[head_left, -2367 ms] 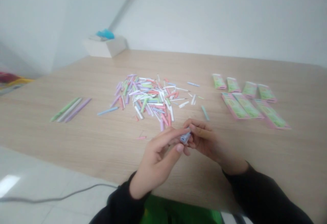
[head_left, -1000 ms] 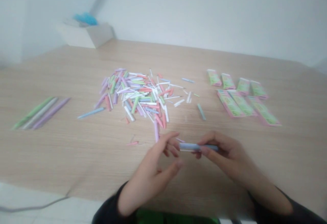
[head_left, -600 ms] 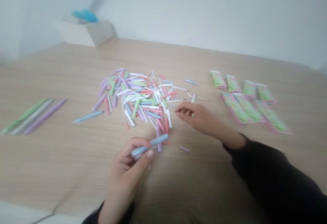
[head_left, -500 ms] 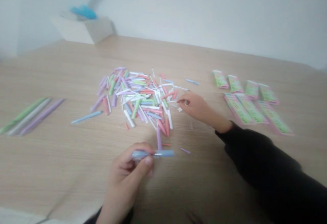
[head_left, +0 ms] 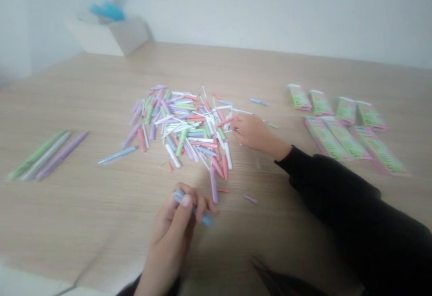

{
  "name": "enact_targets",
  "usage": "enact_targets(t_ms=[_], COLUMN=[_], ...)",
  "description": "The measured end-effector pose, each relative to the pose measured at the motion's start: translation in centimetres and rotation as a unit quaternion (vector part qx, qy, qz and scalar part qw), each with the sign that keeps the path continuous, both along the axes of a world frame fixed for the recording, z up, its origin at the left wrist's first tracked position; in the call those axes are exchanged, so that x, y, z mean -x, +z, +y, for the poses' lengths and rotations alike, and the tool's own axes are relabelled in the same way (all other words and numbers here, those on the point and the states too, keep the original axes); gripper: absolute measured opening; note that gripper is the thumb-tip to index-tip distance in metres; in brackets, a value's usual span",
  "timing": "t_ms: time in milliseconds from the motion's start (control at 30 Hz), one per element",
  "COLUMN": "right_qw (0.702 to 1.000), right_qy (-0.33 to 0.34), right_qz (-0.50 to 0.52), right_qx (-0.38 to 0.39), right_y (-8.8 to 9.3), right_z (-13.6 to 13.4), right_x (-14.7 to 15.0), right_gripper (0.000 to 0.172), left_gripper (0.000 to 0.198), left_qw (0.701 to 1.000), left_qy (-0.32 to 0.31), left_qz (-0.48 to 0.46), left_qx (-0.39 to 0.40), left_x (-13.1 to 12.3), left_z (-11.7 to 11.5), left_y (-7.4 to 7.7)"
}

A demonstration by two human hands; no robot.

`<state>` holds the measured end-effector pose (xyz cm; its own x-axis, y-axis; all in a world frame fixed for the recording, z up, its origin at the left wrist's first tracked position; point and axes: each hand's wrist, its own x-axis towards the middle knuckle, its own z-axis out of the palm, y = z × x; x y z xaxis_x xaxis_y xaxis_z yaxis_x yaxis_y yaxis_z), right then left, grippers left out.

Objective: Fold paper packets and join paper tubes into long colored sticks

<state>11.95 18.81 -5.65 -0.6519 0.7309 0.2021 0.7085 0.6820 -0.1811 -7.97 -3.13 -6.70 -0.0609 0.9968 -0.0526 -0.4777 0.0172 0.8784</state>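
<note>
Pen (head_left: 207, 219) clamped in left hand (head_left: 177, 222), right hand (head_left: 249, 132) (can't tell grip) prob picking at 3 o'clock on pile (head_left: 182, 141), neat pinch needed.

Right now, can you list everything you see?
Slender pastel sticks: uncountable heap, mixed colours, centre.
Long slim sticks: three; green, white, purple; left.
Loose slim sticks: two, blue, flanking heap.
Small bits: several, mixed colours, around heap.
Flat printed packets: seven, green and pink, right.
Rectangular box: one, white, back left; blue thing atop.
Table: one, pale wood, beneath.
Wall: pale, behind.
Cord: one, dark, lower left.
Sleeves: two, black.
Left hand: closed on blue stick.
Right hand: at heap's right edge.
</note>
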Motion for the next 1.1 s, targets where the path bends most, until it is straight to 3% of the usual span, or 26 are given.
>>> enact_targets(t_ms=[100,167,200,267,333,400,467,533,567,600,667,733,767,800,833,933,1100], right_qw=[0.997,0.960,0.915,0.797,0.697,0.634,0.606,0.617,0.641,0.680,0.793,0.908,0.945,0.969,0.981,0.986,0.995], right_qy=[-0.025,-0.005,0.008,0.029,0.029,0.014,-0.002,0.004,0.013,0.019,-0.001,-0.073,-0.108,-0.131,-0.143,-0.145,-0.081], right_qz=[0.065,0.209,0.297,0.433,0.504,0.541,0.562,0.557,0.541,0.518,0.449,0.344,0.269,0.189,0.123,0.078,0.047], right_qx=[0.042,0.185,0.275,0.421,0.509,0.552,0.563,0.556,0.544,0.519,0.412,0.227,0.150,0.085,0.041,0.029,0.035], right_y=[2.5,4.0,4.5,5.0,4.7,3.9,3.2,2.7,2.6,2.5,2.2,1.5,1.1,0.5,-0.1,-1.4,-1.8], right_z=[-3.4,-6.8,-8.5,-11.9,-14.6,-16.5,-17.7,-18.1,-17.9,-17.4,-15.3,-12.3,-10.6,-9.1,-7.7,-5.2,-4.5], right_x=[-0.3,-0.4,-0.4,-0.3,-0.1,0.1,0.3,0.3,0.0,-0.4,-1.9,-4.3,-5.6,-6.9,-8.0,-9.8,-8.8], right_gripper=[0.017,0.008,0.007,0.023,0.040,0.049,0.052,0.051,0.047,0.042,0.031,0.018,0.010,0.017,0.024,0.027,0.017], left_gripper=[0.027,0.021,0.022,0.030,0.037,0.038,0.040,0.041,0.041,0.040,0.037,0.032,0.030,0.029,0.029,0.031,0.032], left_qw=[0.999,0.998,0.998,0.998,0.997,0.994,0.991,0.989,0.988,0.988,0.990,0.989,0.988,0.986,0.984,0.983,0.979], left_qy=[-0.014,-0.018,-0.019,-0.024,-0.049,-0.084,-0.108,-0.113,-0.112,-0.109,-0.095,-0.097,-0.108,-0.123,-0.140,-0.167,-0.199], left_qz=[-0.037,-0.039,-0.040,-0.040,-0.037,-0.041,-0.052,-0.066,-0.073,-0.080,-0.092,-0.096,-0.094,-0.091,-0.088,-0.060,0.028], left_qx=[0.025,0.043,0.048,0.051,0.050,0.053,0.066,0.076,0.074,0.070,0.056,0.056,0.061,0.066,0.069,0.050,0.035], left_x=[-0.8,-1.4,-1.7,-2.5,-3.4,-4.2,-4.9,-5.2,-5.1,-4.9,-4.3,-3.4,-3.1,-2.8,-2.5,-2.3,-2.4], left_z=[-0.1,-0.1,-0.1,0.0,0.2,0.2,0.0,-0.1,-0.2,-0.1,0.0,0.2,0.3,0.3,0.4,0.4,0.3], left_y=[0.3,0.6,0.7,1.0,1.3,1.6,1.9,2.1,2.2,2.2,2.4,2.4,2.4,2.3,2.2,1.6,1.1])
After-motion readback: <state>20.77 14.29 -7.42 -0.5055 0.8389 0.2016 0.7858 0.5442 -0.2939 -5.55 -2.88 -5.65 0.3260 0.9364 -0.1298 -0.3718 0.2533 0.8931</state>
